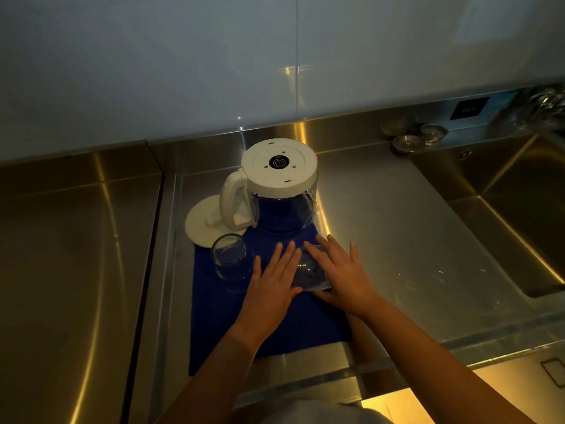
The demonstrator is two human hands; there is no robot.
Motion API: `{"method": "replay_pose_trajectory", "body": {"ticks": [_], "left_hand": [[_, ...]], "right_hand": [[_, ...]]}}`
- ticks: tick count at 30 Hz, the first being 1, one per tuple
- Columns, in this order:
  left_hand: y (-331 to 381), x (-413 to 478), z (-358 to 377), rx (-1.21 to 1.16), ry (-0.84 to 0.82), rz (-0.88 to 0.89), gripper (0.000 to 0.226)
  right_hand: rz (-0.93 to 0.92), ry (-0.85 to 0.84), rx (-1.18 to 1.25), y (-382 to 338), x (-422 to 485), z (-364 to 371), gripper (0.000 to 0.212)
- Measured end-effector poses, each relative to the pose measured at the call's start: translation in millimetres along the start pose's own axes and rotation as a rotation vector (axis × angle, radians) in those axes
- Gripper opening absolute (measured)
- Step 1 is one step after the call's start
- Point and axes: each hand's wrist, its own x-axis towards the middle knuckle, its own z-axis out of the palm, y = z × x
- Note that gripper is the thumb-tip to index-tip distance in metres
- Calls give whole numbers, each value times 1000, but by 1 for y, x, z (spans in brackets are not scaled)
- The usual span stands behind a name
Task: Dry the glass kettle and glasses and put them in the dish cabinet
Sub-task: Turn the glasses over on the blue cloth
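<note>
A glass kettle [282, 206] with a white base and handle stands upside down on a blue cloth [269, 319]. Its white lid [201, 228] lies to its left. One clear glass [229, 261] stands on the cloth left of my hands. A second glass [310, 270] lies on its side between my palms. My left hand [272, 286] presses against its left side with straight fingers. My right hand [342, 270] presses flat on its right side.
The steel counter [397, 240] runs to a sink basin [519, 203] at the right. Small metal strainers [419, 139] and more glassware [541, 108] sit by the back ledge. A raised steel surface [76, 255] lies to the left.
</note>
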Motion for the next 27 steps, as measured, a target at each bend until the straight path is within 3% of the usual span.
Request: {"method": "replay_pose_trajectory", "body": {"ticks": [5, 10, 15, 27], "left_hand": [[1, -1, -6, 78, -42, -6, 89], [7, 6, -15, 116, -32, 41, 90], [14, 11, -15, 97, -53, 22, 90], [14, 10, -12, 41, -203, -50, 95]], "right_hand": [[-57, -76, 8, 6, 3, -3, 97], [-41, -50, -19, 10, 1, -8, 96], [-81, -14, -63, 4, 2, -9, 108], [-99, -65, -146, 0, -5, -18, 107]]}}
